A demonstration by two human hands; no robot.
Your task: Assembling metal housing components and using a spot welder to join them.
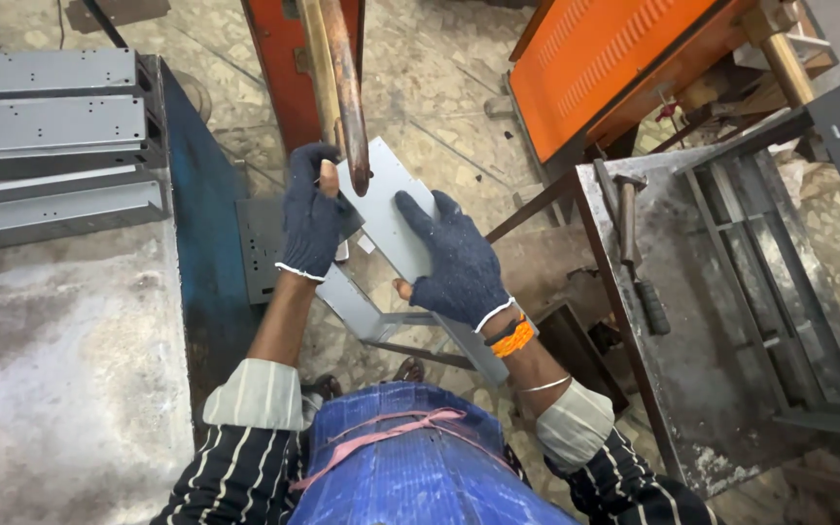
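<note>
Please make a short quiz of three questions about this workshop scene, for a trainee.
1. True or false: both hands wear dark knitted gloves.
2. What do the hands hold? A) flat grey sheet-metal bracket B) hammer C) orange cover
3. Where do the stacked grey metal channels lie?

Key
1. True: left hand and right hand are gloved.
2. A: the flat grey sheet-metal bracket, under the rusty copper-coloured rod.
3. On the worn grey table, upper left: stacked grey metal channels.
</note>
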